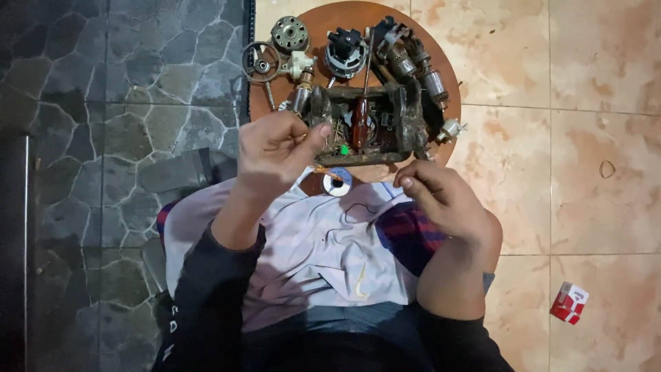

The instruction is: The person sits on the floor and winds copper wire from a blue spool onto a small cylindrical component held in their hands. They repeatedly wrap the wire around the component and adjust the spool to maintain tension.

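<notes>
While the person is sitting over a small round wooden table [451, 76], the left hand [275, 155] is hovering at the near left edge of it, fingers curled inward and the thumb pressing against the forefinger; a thin strand seems to be pinched there, though it is too small to confirm. The right hand [444, 196] is resting lower and nearer, just right of centre, fingers bent loosely together with nothing visibly in them. Between the two hands, a small solder spool [337, 181] is lying at the near rim of the table, touching neither hand. Just beyond the left hand's thumb, a dirty rectangular motor housing [406, 127] is occupying the near middle of the table, and a screwdriver with a reddish-brown handle [360, 120] is lying across it, pointing far. Farther back, a spoked wheel part [260, 63], a round metal gear piece [289, 33], a black motor part [345, 49] and wound armatures [420, 65] are crowding the far side. A white cloth [317, 248] is covering the person's lap. A small red and white box [569, 302] is lying on the tiled floor, near right, well apart from the hands.
</notes>
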